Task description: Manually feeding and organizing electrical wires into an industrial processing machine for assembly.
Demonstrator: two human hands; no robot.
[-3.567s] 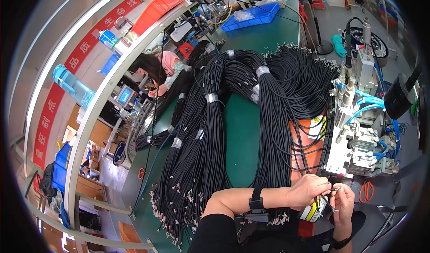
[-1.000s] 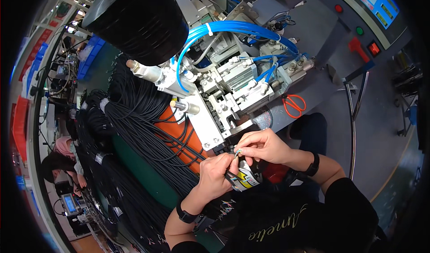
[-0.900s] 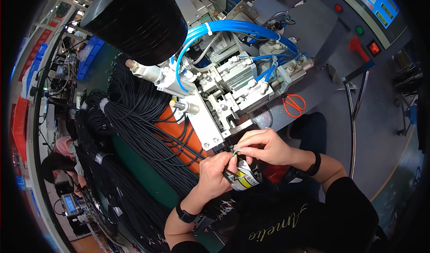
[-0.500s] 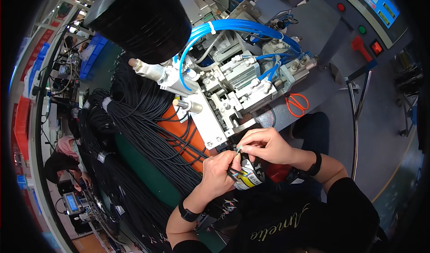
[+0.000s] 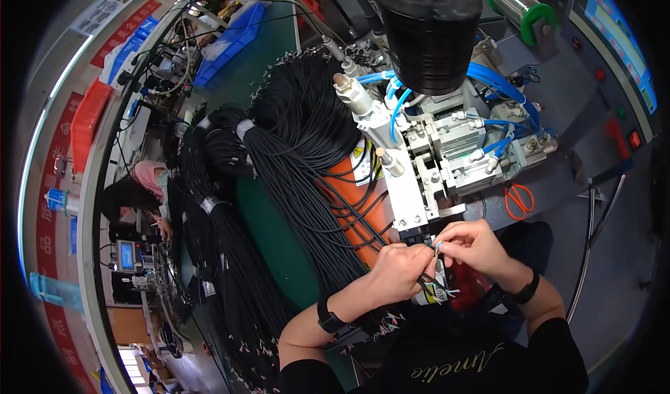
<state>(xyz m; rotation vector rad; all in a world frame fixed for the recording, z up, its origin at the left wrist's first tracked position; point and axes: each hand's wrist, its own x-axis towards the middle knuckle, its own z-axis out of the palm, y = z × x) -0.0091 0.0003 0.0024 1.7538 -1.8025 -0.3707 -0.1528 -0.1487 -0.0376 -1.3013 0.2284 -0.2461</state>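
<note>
My left hand (image 5: 399,274) is closed around black cables (image 5: 427,278), whose stripped ends with thin coloured wires (image 5: 447,293) stick out below the fist. Close beside it, my right hand (image 5: 477,246) is closed in a pinch on fine wire ends (image 5: 438,247) at the left hand's fingertips. The fingers partly cover these small wires. Both hands are just in front of a metal machine (image 5: 436,160) with pneumatic cylinders and blue air tubes (image 5: 499,85).
Thick bundles of black cables (image 5: 300,164) lie left over a green table (image 5: 255,209) and an orange surface (image 5: 363,202). Orange-handled scissors (image 5: 518,201) rest right of the machine. A black hood (image 5: 431,38) hangs overhead; a wire spool (image 5: 520,9) stands behind. Another person (image 5: 136,195) works far left.
The view has swung left, so the machine and cables appear farther right. My hands remain together at the wires. Several loose cable ends now show below my left hand.
</note>
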